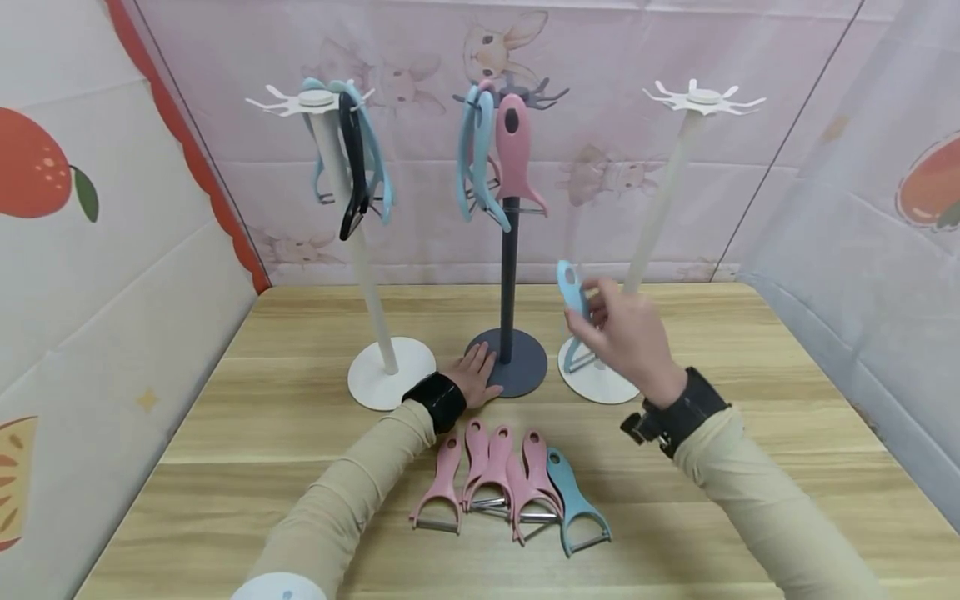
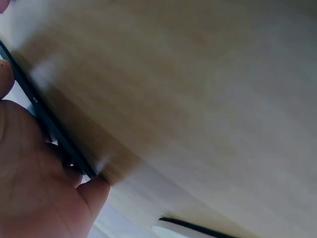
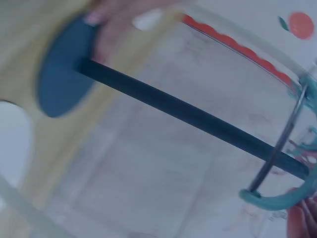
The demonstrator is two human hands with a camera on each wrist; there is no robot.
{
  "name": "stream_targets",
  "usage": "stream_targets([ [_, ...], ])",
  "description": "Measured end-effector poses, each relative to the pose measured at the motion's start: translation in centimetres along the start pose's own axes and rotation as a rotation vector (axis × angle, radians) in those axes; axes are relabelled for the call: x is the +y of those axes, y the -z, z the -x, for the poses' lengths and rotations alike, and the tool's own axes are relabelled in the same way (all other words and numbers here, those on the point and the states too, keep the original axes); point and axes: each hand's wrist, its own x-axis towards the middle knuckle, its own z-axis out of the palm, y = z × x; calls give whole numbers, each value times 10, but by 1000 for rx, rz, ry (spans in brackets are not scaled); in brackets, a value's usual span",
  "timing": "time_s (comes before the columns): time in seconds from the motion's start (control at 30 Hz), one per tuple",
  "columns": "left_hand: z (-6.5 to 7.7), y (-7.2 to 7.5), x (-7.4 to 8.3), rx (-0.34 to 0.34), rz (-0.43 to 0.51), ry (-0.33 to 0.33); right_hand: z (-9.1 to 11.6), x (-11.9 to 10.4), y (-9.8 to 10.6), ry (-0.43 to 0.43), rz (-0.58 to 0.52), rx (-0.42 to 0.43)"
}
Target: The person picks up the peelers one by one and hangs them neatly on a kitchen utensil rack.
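Blue peeler (image 1: 572, 292) pinched in raised right grip (image 1: 628, 332); left grip (image 1: 474, 377) spread on dark base (image 1: 524, 377).

Peelers (image 1: 498, 462) on the tabletop (image 1: 247, 483), before the middle stand (image 1: 508, 275)

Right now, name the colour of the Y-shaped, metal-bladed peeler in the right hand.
Light blue; the Y-shaped peeler shows best in the head view.

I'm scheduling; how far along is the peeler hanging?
Looks done: Y-shaped peelers hanging on the white left stand and dark grey middle stand. In hand: a blue peeler in the right hand. Remaining: pink peelers and another blue peeler on the wooden table.
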Motion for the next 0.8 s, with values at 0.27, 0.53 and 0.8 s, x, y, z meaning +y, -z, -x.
stream_targets([
  [0.27, -8, -6, -4, -35, 10, 11, -62, -10, 14, 25, -86, 337],
  [0.53, -6, -5, -3, -27, 24, -4, -110, -24, 20, 26, -55, 406],
  [0.8, -3, -1, -1, -54, 15, 16, -128, -28, 15, -45, -22, 355],
])
